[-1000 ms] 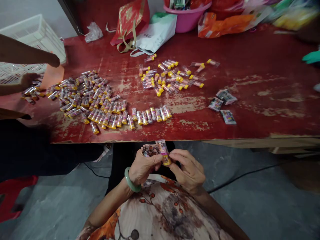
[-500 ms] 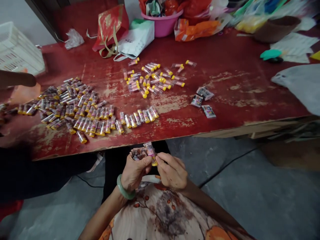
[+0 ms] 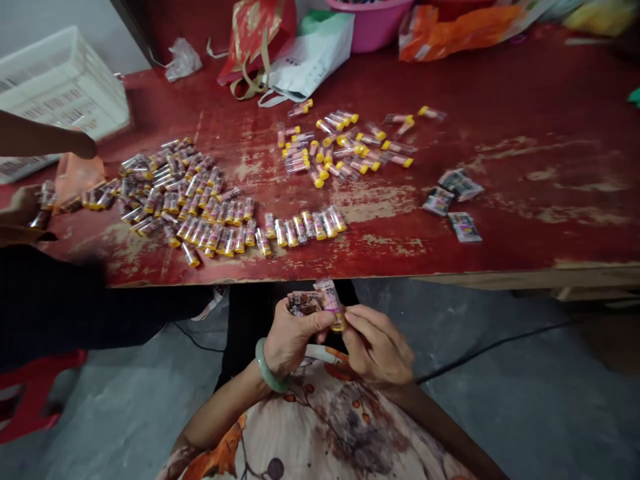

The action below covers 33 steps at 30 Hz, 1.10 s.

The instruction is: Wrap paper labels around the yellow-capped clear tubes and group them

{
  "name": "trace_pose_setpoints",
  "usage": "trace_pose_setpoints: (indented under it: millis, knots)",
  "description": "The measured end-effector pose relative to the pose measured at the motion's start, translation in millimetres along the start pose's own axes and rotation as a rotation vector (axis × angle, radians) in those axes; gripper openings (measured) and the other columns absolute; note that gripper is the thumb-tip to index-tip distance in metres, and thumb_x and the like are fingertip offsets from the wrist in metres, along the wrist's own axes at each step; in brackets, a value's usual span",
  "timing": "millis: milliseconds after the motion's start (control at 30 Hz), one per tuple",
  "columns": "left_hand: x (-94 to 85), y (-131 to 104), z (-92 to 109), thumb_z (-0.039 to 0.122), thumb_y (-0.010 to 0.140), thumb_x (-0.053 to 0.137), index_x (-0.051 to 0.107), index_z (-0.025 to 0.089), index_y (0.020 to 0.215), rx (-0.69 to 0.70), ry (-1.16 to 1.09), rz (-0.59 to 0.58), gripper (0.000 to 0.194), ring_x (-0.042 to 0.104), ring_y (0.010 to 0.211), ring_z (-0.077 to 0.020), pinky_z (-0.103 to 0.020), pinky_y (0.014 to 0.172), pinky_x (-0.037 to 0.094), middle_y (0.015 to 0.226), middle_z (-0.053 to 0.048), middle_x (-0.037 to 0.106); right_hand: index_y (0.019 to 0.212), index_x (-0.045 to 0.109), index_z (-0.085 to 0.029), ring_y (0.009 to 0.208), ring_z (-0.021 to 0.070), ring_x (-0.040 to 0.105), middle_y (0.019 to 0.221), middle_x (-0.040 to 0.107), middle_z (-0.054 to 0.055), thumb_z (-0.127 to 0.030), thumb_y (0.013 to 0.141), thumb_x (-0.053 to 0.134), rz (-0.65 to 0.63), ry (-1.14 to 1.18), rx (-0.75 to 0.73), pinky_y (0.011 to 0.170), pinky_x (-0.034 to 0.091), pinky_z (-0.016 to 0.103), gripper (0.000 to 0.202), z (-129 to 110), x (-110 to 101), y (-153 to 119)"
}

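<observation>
A small clear tube with a yellow cap and a printed wrapper stands tilted between my two hands, above my lap. My left hand, with a green bangle at the wrist, is closed around a bunch of small printed slips and presses the tube with its thumb. My right hand has its fingertips pinched at the tube's yellow end. Beyond the table edge lies a heap of wrapped tubes, with a short row of wrapped tubes at its right.
Tubes with pink contents lie scattered on the red table. Three small printed packets lie to the right. Bags, a pink basin and a white crate stand behind. A co-worker's hand holds tubes at the left.
The view has swung left, so the table and hands appear further right. A co-worker's hand with tubes now shows at the left edge. My grip on the tube looks the same.
</observation>
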<state>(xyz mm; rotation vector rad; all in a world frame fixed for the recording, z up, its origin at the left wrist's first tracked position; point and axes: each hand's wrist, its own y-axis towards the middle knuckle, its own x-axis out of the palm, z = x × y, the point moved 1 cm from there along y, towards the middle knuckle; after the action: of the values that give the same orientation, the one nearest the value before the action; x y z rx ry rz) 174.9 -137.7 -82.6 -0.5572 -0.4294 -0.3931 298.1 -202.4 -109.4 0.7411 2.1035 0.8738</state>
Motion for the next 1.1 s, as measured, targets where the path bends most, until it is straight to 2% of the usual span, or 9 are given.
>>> trace_pose_setpoints:
  millis: [67,233,367,500,700,900,1100]
  knots:
    - [-0.9,-1.4,-0.3,0.031,0.065,0.082,0.066,0.012,0.068,0.011,0.009,0.01,0.026,0.041,0.044,-0.0059,-0.022,0.044,0.031,0.056,0.001,0.054,0.112,0.064,-0.021,0.084,0.0173,0.07,0.098,0.071,0.006,-0.006,0.081,0.063,-0.013,0.022,0.036,0.071,0.06,0.03,0.035,-1.4,-0.4,0.8]
    - [-4.8,-1.2,-3.4,0.031,0.067,0.081,0.065,0.011,0.069,0.024,0.023,0.008,0.025,0.042,0.044,-0.0062,-0.022,0.044,0.03,0.055,0.001,0.053,0.111,0.066,-0.018,0.085,0.0176,0.07,0.098,0.072,0.006,-0.005,0.081,0.063,0.008,0.038,-0.012,0.072,0.06,0.029,0.032,-1.6,2.6,-1.8]
    - [-5.4,2.5,-4.1,0.032,0.064,0.083,0.065,0.01,0.068,0.002,0.011,0.022,0.028,0.042,0.043,-0.0055,-0.021,0.043,0.03,0.056,0.001,0.054,0.106,0.068,-0.018,0.082,0.0177,0.07,0.097,0.072,0.006,-0.003,0.079,0.063,0.014,0.036,0.007,0.071,0.059,0.028,0.031,-0.8,5.1,-2.5]
    - [-4.9,5.8,-4.1,0.031,0.059,0.085,0.064,0.01,0.067,-0.04,-0.039,0.066,0.031,0.043,0.042,-0.0053,-0.02,0.042,0.032,0.056,0.001,0.055,0.101,0.068,-0.02,0.079,0.0173,0.069,0.095,0.071,0.005,-0.001,0.078,0.062,-0.016,0.098,0.085,0.068,0.059,0.029,0.03,-0.5,7.1,1.7]
    - [-1.6,7.0,-1.1,0.033,0.061,0.084,0.063,0.009,0.065,-0.073,-0.108,0.092,0.032,0.042,0.04,-0.0053,-0.02,0.041,0.033,0.05,0.002,0.052,0.099,0.067,-0.022,0.077,0.0177,0.066,0.093,0.068,0.005,-0.008,0.078,0.064,-0.014,0.237,0.223,0.062,0.057,0.031,0.025,0.7,9.5,10.1]
    - [-0.6,8.5,-1.0,0.032,0.062,0.084,0.064,0.009,0.069,-0.041,-0.092,0.086,0.032,0.043,0.041,-0.0048,-0.019,0.041,0.032,0.055,0.0,0.055,0.097,0.068,-0.023,0.076,0.018,0.066,0.091,0.068,0.004,-0.006,0.077,0.065,0.013,0.205,0.208,0.064,0.056,0.032,0.027,0.1,10.4,10.8]
    - [3.9,7.0,-7.7,0.031,0.061,0.085,0.063,0.01,0.066,-0.024,-0.081,0.141,0.03,0.045,0.041,-0.0051,-0.019,0.04,0.033,0.056,0.0,0.056,0.097,0.068,-0.026,0.076,0.0178,0.067,0.089,0.069,0.002,-0.006,0.079,0.064,0.022,0.172,0.227,0.065,0.057,0.032,0.027,2.6,8.5,5.9]
